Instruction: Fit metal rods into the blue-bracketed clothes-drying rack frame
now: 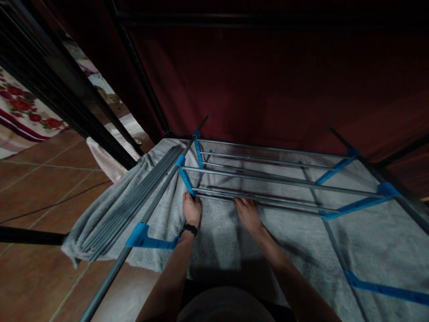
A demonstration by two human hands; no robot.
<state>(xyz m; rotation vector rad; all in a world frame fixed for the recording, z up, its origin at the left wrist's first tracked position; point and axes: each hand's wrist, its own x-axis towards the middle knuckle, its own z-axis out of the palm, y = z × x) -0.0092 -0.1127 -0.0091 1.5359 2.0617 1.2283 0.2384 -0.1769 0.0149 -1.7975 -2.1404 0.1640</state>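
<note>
A partly assembled rack of grey metal tubes and blue plastic brackets lies across a grey blanket. My left hand [192,211], with a dark band at its wrist, is closed around the lower end of a blue bracket [186,180], where a crossbar meets it. To its right, my right hand [248,213] has its fingers curled on the lowest front tube [284,208]; the fingertips are partly hidden. Behind these, more crossbars run to the blue bracket [362,202] on the right. A long grey pole [157,199] slants through the left brackets.
Several loose grey tubes [134,203] lie bundled on the blanket [228,250] at the left. Another blue bracket [139,235] sticks out beside my left forearm. A dark red panel [268,85] stands behind the rack. Brown tiles [30,192] and a thin cable [67,205] are at far left.
</note>
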